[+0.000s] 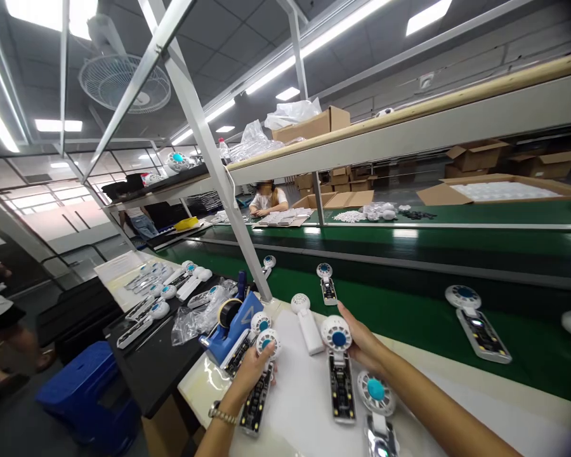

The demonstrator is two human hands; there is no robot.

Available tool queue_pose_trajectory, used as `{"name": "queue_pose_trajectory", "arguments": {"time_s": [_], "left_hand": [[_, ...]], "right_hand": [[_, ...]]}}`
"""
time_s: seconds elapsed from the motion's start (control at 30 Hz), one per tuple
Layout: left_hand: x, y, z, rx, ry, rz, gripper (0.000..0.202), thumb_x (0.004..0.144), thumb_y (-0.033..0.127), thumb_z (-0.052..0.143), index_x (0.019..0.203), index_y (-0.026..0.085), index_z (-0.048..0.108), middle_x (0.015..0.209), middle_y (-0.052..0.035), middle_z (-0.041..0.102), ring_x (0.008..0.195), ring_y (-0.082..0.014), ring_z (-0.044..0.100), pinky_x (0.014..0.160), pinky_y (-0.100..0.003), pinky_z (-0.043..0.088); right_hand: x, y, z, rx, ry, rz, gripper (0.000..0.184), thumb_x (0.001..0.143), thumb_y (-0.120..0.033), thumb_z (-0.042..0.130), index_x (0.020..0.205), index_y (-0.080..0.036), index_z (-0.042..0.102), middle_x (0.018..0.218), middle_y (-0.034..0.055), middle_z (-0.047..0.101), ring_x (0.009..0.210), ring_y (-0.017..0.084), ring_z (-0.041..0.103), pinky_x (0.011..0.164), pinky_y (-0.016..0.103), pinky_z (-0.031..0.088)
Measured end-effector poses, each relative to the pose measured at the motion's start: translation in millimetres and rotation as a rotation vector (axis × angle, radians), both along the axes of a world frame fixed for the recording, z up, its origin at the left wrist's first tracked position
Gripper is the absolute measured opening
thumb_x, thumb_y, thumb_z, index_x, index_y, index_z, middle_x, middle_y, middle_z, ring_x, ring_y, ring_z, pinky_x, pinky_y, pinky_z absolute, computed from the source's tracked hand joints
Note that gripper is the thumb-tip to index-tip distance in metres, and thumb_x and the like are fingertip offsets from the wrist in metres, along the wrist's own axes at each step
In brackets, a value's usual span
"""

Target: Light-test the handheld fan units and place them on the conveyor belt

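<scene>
My left hand (253,371) is closed round the neck of a white handheld fan-like device (257,403), with a blue-centred, slotted round head and its handle open on a circuit board. My right hand (361,339) grips the head edge of a similar device (341,387); its fingers are partly hidden behind the head. Beside that lies another open device (375,397) with a lit spot low on its handle. A device with a closed white handle (309,327) rests on the white worktop (295,393). One more open device (238,352) leans near the tape dispenser.
A blue tape dispenser (228,330) stands at the worktop's left corner. Several devices lie on the black side table (147,355). The green conveyor belt (409,304) runs behind, carrying more devices. A metal post (233,216) rises ahead. A person (269,200) sits across the belt.
</scene>
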State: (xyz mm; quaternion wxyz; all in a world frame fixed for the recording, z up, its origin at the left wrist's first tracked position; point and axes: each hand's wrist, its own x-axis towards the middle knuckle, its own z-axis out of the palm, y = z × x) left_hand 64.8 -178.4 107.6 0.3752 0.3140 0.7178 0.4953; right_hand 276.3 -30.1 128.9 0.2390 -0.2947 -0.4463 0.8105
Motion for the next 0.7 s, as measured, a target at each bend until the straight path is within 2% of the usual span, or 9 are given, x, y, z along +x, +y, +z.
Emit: {"name": "queue_pose_trajectory", "arguments": {"time_s": [0.1, 0.2, 0.3, 0.4, 0.43, 0.5, 0.57, 0.63, 0.7], "left_hand": [[-11.2, 13.0, 2.9, -0.003, 0.298, 0.032, 0.047, 0.069, 0.061, 0.052, 0.081, 0.015, 0.05, 0.052, -0.0023, 0.057, 0.044, -0.0184, 0.055, 0.045, -0.028, 0.043], [-14.9, 27.9, 16.9, 0.06, 0.658, 0.135, 0.045, 0.065, 0.055, 0.059, 0.086, 0.016, 0.055, 0.062, -0.0047, 0.06, 0.061, -0.0226, 0.058, 0.059, -0.03, 0.043], [-14.1, 38.0, 40.8, 0.115, 0.889, 0.151, 0.036, 0.069, 0.048, 0.058, 0.089, 0.019, 0.058, 0.075, -0.0072, 0.063, 0.073, -0.0238, 0.058, 0.068, -0.031, 0.041], [-28.4, 40.2, 71.2, 0.183, 1.04, 0.161, 0.027, 0.078, 0.043, 0.048, 0.084, 0.019, 0.058, 0.08, -0.0066, 0.063, 0.075, -0.0203, 0.058, 0.072, -0.029, 0.042], [-40.1, 39.8, 81.8, 0.198, 1.087, 0.207, 0.027, 0.079, 0.041, 0.044, 0.083, 0.018, 0.057, 0.08, -0.006, 0.063, 0.074, -0.0191, 0.058, 0.072, -0.028, 0.042], [-74.6, 39.7, 101.8, 0.2, 1.18, 0.393, 0.028, 0.08, 0.04, 0.04, 0.081, 0.018, 0.056, 0.077, -0.0053, 0.063, 0.072, -0.0182, 0.057, 0.071, -0.027, 0.042], [-118.7, 42.6, 117.9, 0.105, 1.197, 0.554, 0.028, 0.079, 0.038, 0.038, 0.082, 0.017, 0.055, 0.078, -0.0058, 0.063, 0.076, -0.0193, 0.058, 0.075, -0.028, 0.042], [-163.1, 49.8, 127.9, -0.103, 1.155, 0.529, 0.03, 0.077, 0.038, 0.035, 0.084, 0.016, 0.054, 0.086, -0.0078, 0.063, 0.084, -0.0211, 0.058, 0.077, -0.029, 0.042], [-199.5, 60.8, 130.3, -0.206, 1.13, 0.462, 0.03, 0.073, 0.038, 0.038, 0.079, 0.014, 0.055, 0.082, -0.011, 0.064, 0.082, -0.0249, 0.059, 0.075, -0.033, 0.042]], "right_hand": [[-10.6, 17.1, -5.8, 0.246, -0.241, 0.015, 0.056, 0.076, -0.069, 0.033, 0.089, -0.016, 0.048, 0.079, 0.0091, 0.062, 0.074, 0.022, 0.062, 0.063, 0.033, 0.051], [-19.1, 27.0, -16.7, 0.421, -0.349, -0.024, 0.05, 0.071, -0.06, 0.051, 0.095, -0.016, 0.048, 0.087, 0.0103, 0.061, 0.084, 0.026, 0.058, 0.067, 0.036, 0.048], [-20.9, 29.8, -24.9, 0.608, -0.413, 0.012, 0.042, 0.058, -0.04, 0.07, 0.088, -0.015, 0.053, 0.082, 0.0084, 0.061, 0.081, 0.029, 0.056, 0.07, 0.037, 0.043], [-19.2, 34.9, -26.3, 0.75, -0.403, 0.112, 0.034, 0.058, -0.033, 0.07, 0.085, -0.015, 0.058, 0.08, 0.0054, 0.063, 0.076, 0.026, 0.056, 0.067, 0.034, 0.042], [-19.4, 39.2, -25.8, 0.784, -0.384, 0.158, 0.031, 0.06, -0.034, 0.069, 0.083, -0.016, 0.06, 0.079, 0.0039, 0.063, 0.075, 0.024, 0.056, 0.066, 0.031, 0.042], [-23.5, 52.9, -25.0, 0.837, -0.352, 0.233, 0.024, 0.067, -0.04, 0.063, 0.075, -0.017, 0.063, 0.074, 0.0015, 0.064, 0.073, 0.021, 0.057, 0.062, 0.027, 0.042], [-33.6, 71.8, -26.8, 0.882, -0.358, 0.225, 0.03, 0.076, -0.046, 0.053, 0.075, -0.017, 0.064, 0.076, 0.0024, 0.065, 0.075, 0.021, 0.058, 0.064, 0.027, 0.043], [-48.8, 91.4, -32.8, 0.922, -0.409, 0.123, 0.04, 0.081, -0.049, 0.043, 0.09, -0.016, 0.063, 0.089, 0.0075, 0.064, 0.084, 0.024, 0.057, 0.071, 0.031, 0.042], [-66.2, 106.4, -42.5, 0.964, -0.472, 0.006, 0.047, 0.083, -0.05, 0.039, 0.104, -0.013, 0.057, 0.103, 0.014, 0.058, 0.095, 0.027, 0.053, 0.079, 0.037, 0.04]]}}
